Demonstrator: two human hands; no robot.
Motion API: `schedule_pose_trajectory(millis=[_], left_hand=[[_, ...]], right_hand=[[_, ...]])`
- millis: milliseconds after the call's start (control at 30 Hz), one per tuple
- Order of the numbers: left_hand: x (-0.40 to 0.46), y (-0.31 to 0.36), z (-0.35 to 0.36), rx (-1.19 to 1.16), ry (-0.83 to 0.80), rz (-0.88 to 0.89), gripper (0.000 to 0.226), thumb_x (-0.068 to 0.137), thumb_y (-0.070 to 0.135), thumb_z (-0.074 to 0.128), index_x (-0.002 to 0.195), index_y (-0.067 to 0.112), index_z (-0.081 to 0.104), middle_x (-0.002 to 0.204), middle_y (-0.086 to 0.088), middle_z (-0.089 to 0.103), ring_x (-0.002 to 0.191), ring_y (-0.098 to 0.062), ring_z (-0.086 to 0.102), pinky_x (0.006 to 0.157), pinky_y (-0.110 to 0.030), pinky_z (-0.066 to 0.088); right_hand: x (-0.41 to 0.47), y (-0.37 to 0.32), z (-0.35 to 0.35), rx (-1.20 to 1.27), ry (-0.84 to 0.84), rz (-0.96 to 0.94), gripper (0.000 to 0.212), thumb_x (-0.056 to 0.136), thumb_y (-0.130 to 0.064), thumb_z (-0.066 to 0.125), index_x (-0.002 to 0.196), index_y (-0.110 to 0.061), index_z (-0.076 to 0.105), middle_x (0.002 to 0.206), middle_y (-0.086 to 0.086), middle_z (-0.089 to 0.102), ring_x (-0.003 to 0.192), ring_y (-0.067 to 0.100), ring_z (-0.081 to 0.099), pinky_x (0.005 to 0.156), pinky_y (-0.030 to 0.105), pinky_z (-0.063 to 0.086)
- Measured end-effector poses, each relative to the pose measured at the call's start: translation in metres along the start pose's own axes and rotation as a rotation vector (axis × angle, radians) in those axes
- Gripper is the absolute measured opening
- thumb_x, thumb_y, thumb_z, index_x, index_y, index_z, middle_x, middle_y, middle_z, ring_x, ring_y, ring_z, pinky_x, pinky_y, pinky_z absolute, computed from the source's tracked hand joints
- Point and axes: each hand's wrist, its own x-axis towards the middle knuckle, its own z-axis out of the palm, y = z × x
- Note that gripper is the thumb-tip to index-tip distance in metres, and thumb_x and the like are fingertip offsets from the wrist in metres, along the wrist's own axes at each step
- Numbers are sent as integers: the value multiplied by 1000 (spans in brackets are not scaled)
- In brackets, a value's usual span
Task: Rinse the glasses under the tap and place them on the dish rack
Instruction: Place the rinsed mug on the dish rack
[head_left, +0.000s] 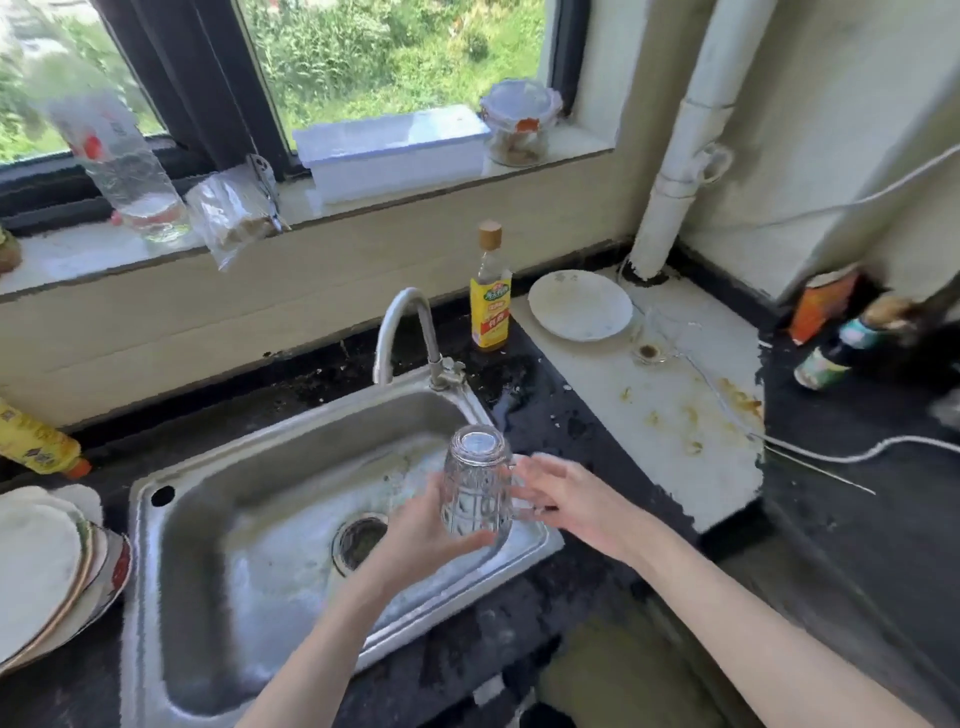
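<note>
Just right of the frame's centre, one clear glass mug with a ribbed wall is held upside down, base up, above the right-hand rim of the steel sink. The left hand cups its lower wall from the left and below, fingers wrapped on it. The right hand is at the handle side with fingers spread fairly wide; whether it grips the handle cannot be told through the glass.

The curved tap stands at the sink's far rim, up and left of the mug; no stream can be made out. One bottle with a yellow label stands on the dark desk right of the tap; its label carries green and red writing too blurred to read. A second yellow bottle lies at the left edge, writing likewise unreadable.

One white plate rests on the pale stained slab at upper right. A stack of plates, at least three, sits at lower left, just beside the sink's left rim. Two dark bottles lean at the far right. A white cord crosses the desk right of the slab. Between sink and slab runs a bare wet strip of desk.
</note>
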Motion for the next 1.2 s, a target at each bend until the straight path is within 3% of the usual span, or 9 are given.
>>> schedule_pose_trajectory(millis=[267, 400, 533, 667, 800, 900, 967, 1067, 1200], left_hand=[[-16, 60, 41, 796, -166, 506, 66, 91, 61, 23, 148, 31, 12, 156, 8, 16, 144, -16, 14, 115, -36, 12], [-25, 101, 93, 843, -219, 743, 69, 85, 60, 15, 143, 30, 35, 149, 4, 36, 138, -22, 33, 110, -44, 29], [-51, 139, 172, 861, -315, 930, 54, 90, 53, 29, 132, 29, 52, 132, 5, 57, 121, -20, 55, 93, -41, 47], [-91, 185, 255, 843, -450, 1143, 50, 88, 49, 33, 121, 25, 61, 122, 3, 64, 111, -20, 62, 87, -41, 51], [-135, 233, 334, 858, -547, 1258, 61, 97, 50, 13, 119, 21, 63, 120, -2, 66, 110, -23, 63, 86, -41, 52], [-169, 258, 389, 802, -610, 1307, 58, 91, 52, 23, 129, 23, 55, 133, -1, 57, 123, -24, 53, 98, -43, 44], [-193, 274, 422, 745, -672, 1332, 67, 86, 57, 16, 138, 26, 44, 144, 1, 44, 135, -22, 39, 108, -40, 32], [-217, 291, 468, 757, -756, 1332, 57, 95, 55, 18, 147, 32, 20, 155, 7, 20, 144, -14, 13, 116, -32, 11], [-228, 323, 531, 769, -796, 1377, 53, 98, 49, 24, 147, 31, 18, 156, 7, 17, 145, -15, 9, 116, -31, 9]], right_hand=[[-129, 44, -31, 140, 495, -41, 41, 95, -31, 50, 114, 6, 54, 127, 22, 54, 123, 34, 47, 92, 34, 45], [-216, 68, -40, 243, 754, -69, 18, 96, -26, 49, 104, -15, 61, 109, 0, 67, 117, 17, 51, 102, 44, 39], [-306, 118, -52, 325, 1002, -52, 21, 93, -31, 53, 112, -23, 56, 112, -10, 61, 104, 5, 56, 96, 30, 41], [-398, 171, -56, 454, 1237, -11, 30, 91, -34, 55, 114, -16, 60, 119, 1, 63, 114, 16, 57, 97, 35, 45], [-486, 213, -57, 606, 1443, -25, 20, 95, -20, 51, 105, -6, 61, 122, 26, 57, 119, 39, 51, 78, 38, 46], [-542, 240, -63, 687, 1543, -89, 16, 96, -20, 48, 96, -11, 61, 98, 18, 65, 102, 33, 57, 63, 26, 37], [-571, 259, -70, 735, 1615, -109, 17, 96, -24, 48, 89, -14, 59, 93, 11, 62, 96, 22, 53, 65, 26, 38], [-609, 284, -84, 831, 1759, -105, 26, 95, -28, 51, 101, -4, 60, 115, 26, 61, 114, 34, 57, 90, 45, 47], [-654, 305, -111, 864, 1820, -122, 32, 95, -34, 51, 102, -4, 59, 129, 29, 49, 120, 40, 49, 105, 52, 37]])
